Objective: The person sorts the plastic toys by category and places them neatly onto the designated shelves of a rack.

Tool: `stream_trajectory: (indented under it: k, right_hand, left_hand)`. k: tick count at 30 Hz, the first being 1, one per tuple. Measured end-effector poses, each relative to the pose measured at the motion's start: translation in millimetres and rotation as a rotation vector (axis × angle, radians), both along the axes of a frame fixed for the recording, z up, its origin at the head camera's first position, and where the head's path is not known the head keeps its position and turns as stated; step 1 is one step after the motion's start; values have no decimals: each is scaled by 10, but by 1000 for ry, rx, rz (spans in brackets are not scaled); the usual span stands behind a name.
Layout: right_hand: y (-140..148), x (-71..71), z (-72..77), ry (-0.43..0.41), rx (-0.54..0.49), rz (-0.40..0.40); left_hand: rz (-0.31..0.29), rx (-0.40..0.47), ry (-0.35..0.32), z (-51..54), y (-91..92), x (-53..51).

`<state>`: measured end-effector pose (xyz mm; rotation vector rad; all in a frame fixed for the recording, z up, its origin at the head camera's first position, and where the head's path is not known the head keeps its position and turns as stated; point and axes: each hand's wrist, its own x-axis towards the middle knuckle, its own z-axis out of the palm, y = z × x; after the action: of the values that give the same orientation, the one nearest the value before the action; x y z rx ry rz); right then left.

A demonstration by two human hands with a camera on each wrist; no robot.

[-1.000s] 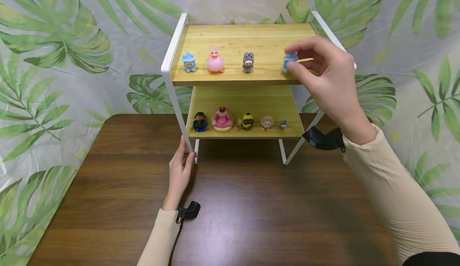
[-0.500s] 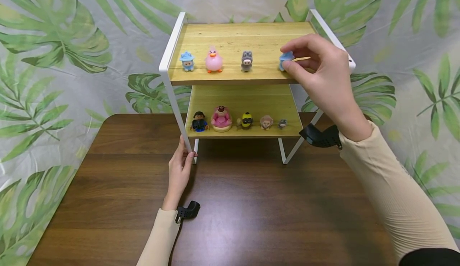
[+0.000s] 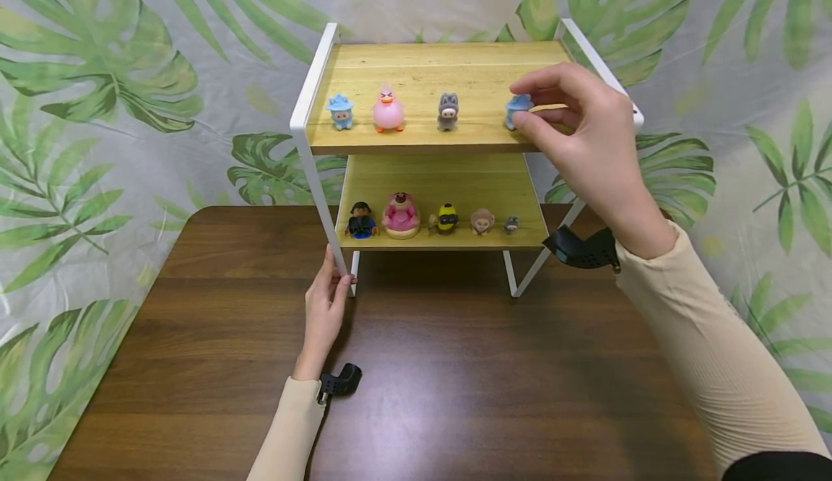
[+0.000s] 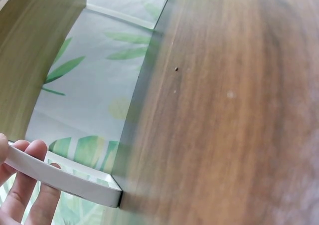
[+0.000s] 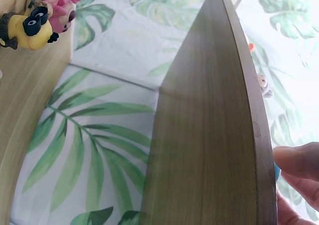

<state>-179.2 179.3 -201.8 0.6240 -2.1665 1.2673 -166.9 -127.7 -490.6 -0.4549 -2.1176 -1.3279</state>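
At the right part of the upper shelf [image 3: 416, 69], my right hand [image 3: 585, 141] pinches a small blue figurine with a hat [image 3: 518, 109] between thumb and fingers. In the right wrist view only a sliver of blue shows beside the thumb [image 5: 299, 160]. Left of it on the same board stand a grey figurine [image 3: 448, 112], a pink duck figurine [image 3: 388, 110] and another blue figurine [image 3: 340, 113]. My left hand [image 3: 325, 308] grips the white front leg [image 4: 65, 180] of the rack low down, fingers curled round the bar.
The lower shelf [image 3: 442, 174] bears a dark-haired figurine [image 3: 361, 221], a pink bear figurine [image 3: 401, 215], a yellow figurine with black goggles [image 3: 447, 219], a lion-like figurine [image 3: 483, 221] and a tiny grey one [image 3: 511, 224]. The rack stands on a brown wooden table [image 3: 416, 380] before a leaf-patterned cloth.
My right hand has shifted slightly left with the blue figurine over the last second. The left hand stays on the leg, and the other figurines keep their places.
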Motion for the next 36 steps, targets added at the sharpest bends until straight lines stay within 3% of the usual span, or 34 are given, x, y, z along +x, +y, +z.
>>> stream_trajectory:
  k: [5, 10, 11, 18, 25, 31, 36]
  right_hand:
    - [18, 9, -3, 4, -41, 9]
    - [46, 29, -17, 23, -82, 24]
    - [51, 36, -20, 31, -87, 27]
    - [96, 102, -53, 44, -147, 44]
    - [183, 195, -126, 130, -193, 105]
    - [217, 304, -209, 112, -313, 171]
    - [262, 371, -310, 97, -359, 201]
  left_hand:
    - [-8, 3, 3, 74, 19, 41]
    - [-7, -1, -17, 32, -5, 26]
    - [-6, -3, -18, -21, -20, 0]
    - [-19, 3, -21, -15, -28, -1]
    - [-9, -1, -7, -22, -17, -5]
    - [-17, 11, 26, -17, 1, -16]
    - [-11, -6, 6, -4, 0, -7]
